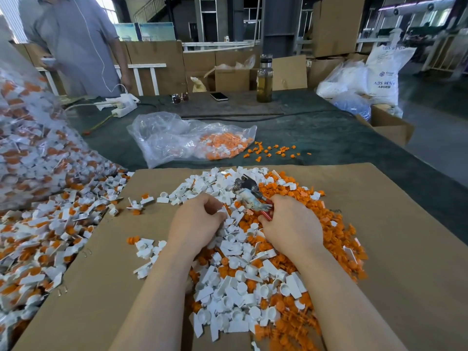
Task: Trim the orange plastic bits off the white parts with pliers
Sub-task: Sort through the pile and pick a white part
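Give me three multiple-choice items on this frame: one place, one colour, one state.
1. Where does the phone lie?
A. on the far table, left of the bottle
B. on the cardboard
C. inside the plastic bag

2. What colour are the handles of the pliers?
A. blue
B. red
C. green

3. What is the right hand doing?
A. lying flat and empty
B. lifting the bottle
C. gripping the pliers

Answers: 1 A, it sits on the dark table beside the bottle. 2 B, red shows at the thumb. 3 C, fingers curl round the handles.
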Demonstrator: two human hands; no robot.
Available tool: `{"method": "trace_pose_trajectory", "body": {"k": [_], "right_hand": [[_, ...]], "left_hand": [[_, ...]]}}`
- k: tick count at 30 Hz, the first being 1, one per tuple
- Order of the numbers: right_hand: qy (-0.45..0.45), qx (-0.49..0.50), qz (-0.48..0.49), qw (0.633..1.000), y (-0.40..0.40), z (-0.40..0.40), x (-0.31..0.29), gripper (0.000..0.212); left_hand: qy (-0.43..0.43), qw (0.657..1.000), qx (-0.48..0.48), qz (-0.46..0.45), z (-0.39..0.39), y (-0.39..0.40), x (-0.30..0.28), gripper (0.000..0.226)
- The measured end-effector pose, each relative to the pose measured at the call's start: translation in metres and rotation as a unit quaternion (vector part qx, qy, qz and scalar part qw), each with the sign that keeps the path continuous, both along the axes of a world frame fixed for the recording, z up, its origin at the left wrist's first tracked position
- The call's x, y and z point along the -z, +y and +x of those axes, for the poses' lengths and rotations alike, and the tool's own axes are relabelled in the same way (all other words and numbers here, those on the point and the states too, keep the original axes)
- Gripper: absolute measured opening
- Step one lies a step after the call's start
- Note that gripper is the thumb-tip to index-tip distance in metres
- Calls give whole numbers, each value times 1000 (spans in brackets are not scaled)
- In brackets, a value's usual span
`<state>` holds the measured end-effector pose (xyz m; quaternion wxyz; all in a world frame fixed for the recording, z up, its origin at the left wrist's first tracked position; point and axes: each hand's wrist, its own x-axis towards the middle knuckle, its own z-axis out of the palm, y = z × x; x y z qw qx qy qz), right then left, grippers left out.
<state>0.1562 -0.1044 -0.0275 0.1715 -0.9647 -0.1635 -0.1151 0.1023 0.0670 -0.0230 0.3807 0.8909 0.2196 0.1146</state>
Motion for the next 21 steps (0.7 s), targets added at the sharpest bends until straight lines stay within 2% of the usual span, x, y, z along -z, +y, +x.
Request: {"method": "trace_pose_trajectory", "body": {"k": [3, 6, 10, 16, 21], "right_hand": [[7, -3, -2, 1000, 0, 0, 0, 27], [11, -3, 0, 1000, 1, 0, 0, 27], [3, 7, 24, 1000, 0, 1, 0, 31], [1, -4, 161, 987, 1, 3, -6, 26], [5, -41, 344, 938, 4, -2, -14, 20]], "left_hand": [[3, 1000, 2, 18, 1, -1, 1, 12], [-9, 1000, 5, 22, 3, -3, 1, 22], [-72, 997, -6, -29, 1, -7, -2, 17], [-142, 979, 28, -144, -2, -17, -12, 6], [-147, 968, 88, -185, -2, -35, -18, 12]]}}
